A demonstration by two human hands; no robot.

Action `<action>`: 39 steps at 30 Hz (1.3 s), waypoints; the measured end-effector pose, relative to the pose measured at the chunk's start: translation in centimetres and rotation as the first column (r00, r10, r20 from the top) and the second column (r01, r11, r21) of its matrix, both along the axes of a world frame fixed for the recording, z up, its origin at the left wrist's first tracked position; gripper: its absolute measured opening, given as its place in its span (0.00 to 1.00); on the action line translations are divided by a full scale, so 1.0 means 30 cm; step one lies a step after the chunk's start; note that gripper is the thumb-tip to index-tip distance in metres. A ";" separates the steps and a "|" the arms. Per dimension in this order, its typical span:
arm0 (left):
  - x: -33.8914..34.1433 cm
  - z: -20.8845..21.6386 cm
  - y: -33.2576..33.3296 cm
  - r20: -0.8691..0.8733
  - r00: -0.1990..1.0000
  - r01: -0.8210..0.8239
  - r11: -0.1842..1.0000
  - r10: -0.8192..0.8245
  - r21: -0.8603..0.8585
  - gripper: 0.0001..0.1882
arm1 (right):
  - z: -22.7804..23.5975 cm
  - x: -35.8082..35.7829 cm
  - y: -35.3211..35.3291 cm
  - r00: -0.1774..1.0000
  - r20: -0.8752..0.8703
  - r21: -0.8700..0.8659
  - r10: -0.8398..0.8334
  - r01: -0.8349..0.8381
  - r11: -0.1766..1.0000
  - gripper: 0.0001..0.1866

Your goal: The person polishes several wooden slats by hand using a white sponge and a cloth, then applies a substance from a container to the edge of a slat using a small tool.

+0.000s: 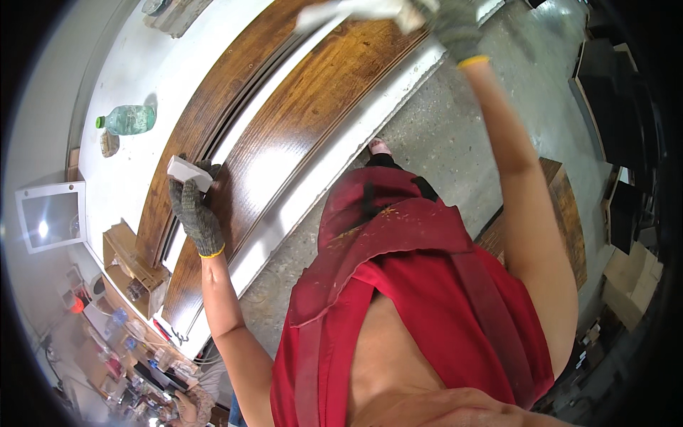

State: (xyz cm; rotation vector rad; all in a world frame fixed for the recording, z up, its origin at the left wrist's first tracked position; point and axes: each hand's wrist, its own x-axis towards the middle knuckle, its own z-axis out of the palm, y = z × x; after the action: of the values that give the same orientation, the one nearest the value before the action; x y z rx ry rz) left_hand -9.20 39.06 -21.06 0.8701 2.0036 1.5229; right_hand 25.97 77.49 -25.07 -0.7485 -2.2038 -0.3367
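Observation:
My left hand point(195, 219), in a grey-green knit glove with a yellow cuff, is closed around a small white block point(188, 173). It is over the gap between two glossy brown wood-grain boards, the left one point(206, 92) and the right one point(313, 99). Both lie lengthwise on a white-topped table point(167, 85). At the far end, my gloved right hand point(455, 30) reaches past the right board's edge, smeared by motion. From its fingers a white cloth-like piece point(348, 10) stretches left across the boards; blur hides its exact kind.
A green-capped bottle point(131, 119) lies on the table at left, beside a small brownish lump point(109, 143). An open cardboard box point(128, 263) and red-handled tool point(162, 330) are at the near left. Dark panels point(612, 99) and a carton point(633, 285) stand at right.

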 end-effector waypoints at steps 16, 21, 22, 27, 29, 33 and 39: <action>-0.095 -0.187 0.028 -0.895 0.436 -0.026 0.993 -0.089 -0.111 0.17 | 0.011 -0.409 -0.489 0.896 -0.107 -0.402 0.432 -0.436 0.805 0.23; 0.033 -0.048 0.111 -0.330 0.925 0.182 0.982 -0.186 -0.045 0.21 | 0.036 -0.095 0.059 0.984 0.174 -0.403 0.043 0.032 0.915 0.22; 0.041 -0.038 0.126 -0.352 0.911 0.199 0.977 -0.213 -0.076 0.21 | -0.021 -0.018 0.222 0.986 0.165 -0.285 0.010 0.038 0.958 0.23; 0.092 -0.014 0.175 -0.168 0.983 0.078 0.997 -0.079 -0.013 0.27 | 0.004 0.276 0.644 0.975 0.053 -0.225 -0.214 0.221 0.949 0.19; 0.096 -0.012 0.182 -0.082 0.996 0.047 0.999 -0.045 0.027 0.30 | 0.016 0.351 0.779 0.947 0.096 -0.271 -0.306 0.320 0.908 0.19; 0.106 -0.008 0.166 -0.031 0.999 -0.029 0.999 0.030 0.038 0.33 | 0.017 0.382 0.918 0.887 0.230 -0.221 -0.400 0.447 0.867 0.19; 0.278 -0.007 0.391 0.210 0.975 0.040 0.988 -0.071 0.148 0.31 | 0.046 0.249 0.598 0.946 -0.290 -0.791 0.143 -0.322 0.520 0.18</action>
State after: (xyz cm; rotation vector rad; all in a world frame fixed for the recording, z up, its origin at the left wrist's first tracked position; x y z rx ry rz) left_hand -0.86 50.80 -21.28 0.7729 1.7202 1.6685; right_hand 33.43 95.42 -23.68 -0.8848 -2.1688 0.9908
